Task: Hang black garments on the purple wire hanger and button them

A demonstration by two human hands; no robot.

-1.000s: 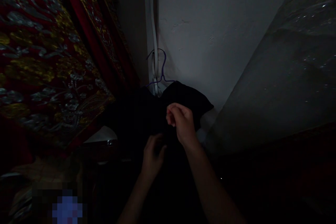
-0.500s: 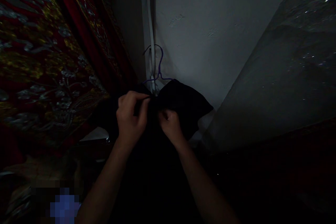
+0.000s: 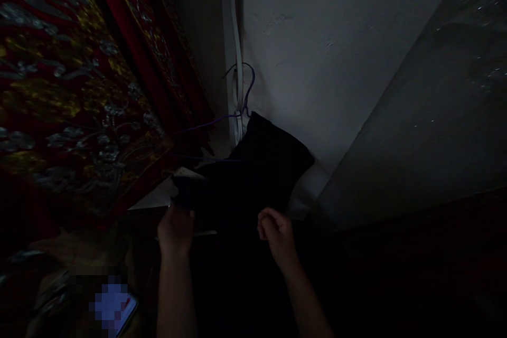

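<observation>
Two forearms rise from the lower edge. The left hand (image 3: 177, 224), at 8 o'clock in the view, stands nearly upright on its wrist, fingers bent up against the dark cloth; whether they grip it, I cannot tell. The right hand (image 3: 277, 229), at 5 o'clock, comes in from a forearm slanting up toward 11 o'clock. Its fingers are curled in narrow, with the thumb across them; it is too dark to tell whether cloth is pinched there.

There is one black garment (image 3: 273, 153), at the centre of the view and reaching down between the hands. One purple hanger (image 3: 247, 95) has its hook at 12 o'clock by a white strip (image 3: 234, 26). One hanger arm lies bare toward 9 o'clock, while cloth covers the 4 o'clock side.

One pale wall (image 3: 317, 37) stands at 1 o'clock, one glinting sheet (image 3: 435, 100) toward 3, one red patterned panel (image 3: 79, 63) at 10, and one lit screen (image 3: 114, 306), partly pixelated, at 8
</observation>
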